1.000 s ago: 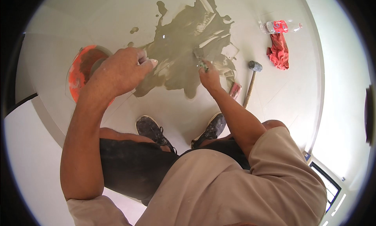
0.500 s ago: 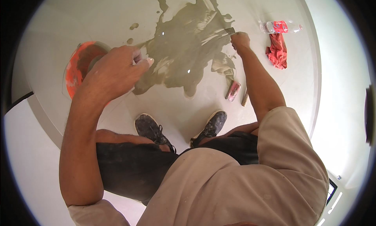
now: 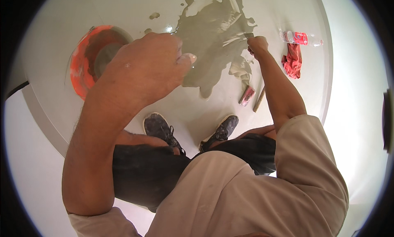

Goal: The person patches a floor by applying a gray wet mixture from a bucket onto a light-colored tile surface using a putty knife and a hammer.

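With the right hand [image 3: 257, 44] closed around a trowel [image 3: 240, 36] at the far edge of the wet grey mortar patch [image 3: 213, 44], steady overlapping strokes would spread it evenly, while the loosely curled left hand [image 3: 145, 70] hovers empty nearer.

A room under tiling or floor work, not a lived-in one. A wet grey mortar patch [image 3: 213, 35] is spread over the bare pale floor [image 3: 135, 7] far ahead, with an orange bucket [image 3: 88, 60] at the left. At the right lie a red rag [image 3: 292, 61], a plastic bottle [image 3: 298, 37] and a wooden handle [image 3: 258, 100].
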Demonstrator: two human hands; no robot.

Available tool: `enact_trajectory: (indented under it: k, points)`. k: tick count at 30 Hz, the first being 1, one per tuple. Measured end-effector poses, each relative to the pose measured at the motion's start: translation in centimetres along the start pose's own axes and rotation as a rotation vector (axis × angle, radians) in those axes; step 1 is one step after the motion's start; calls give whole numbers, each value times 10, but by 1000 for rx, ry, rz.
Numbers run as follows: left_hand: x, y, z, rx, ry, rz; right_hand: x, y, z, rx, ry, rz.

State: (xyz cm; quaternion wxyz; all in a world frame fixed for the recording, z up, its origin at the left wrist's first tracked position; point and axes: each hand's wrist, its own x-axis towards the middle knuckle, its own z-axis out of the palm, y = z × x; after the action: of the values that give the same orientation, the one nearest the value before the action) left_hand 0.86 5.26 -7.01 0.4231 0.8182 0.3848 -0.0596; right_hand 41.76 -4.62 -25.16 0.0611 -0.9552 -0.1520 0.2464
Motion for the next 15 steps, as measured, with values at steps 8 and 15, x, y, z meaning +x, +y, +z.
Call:
enact_trajectory:
  k: [8,15]
  points:
    - [0,-22,-10,8,68,104,-29,-6,28,-10,-5,-107]
    - [-1,-34,-18,-35,48,96,-58,-16,51,129,-26,-55]
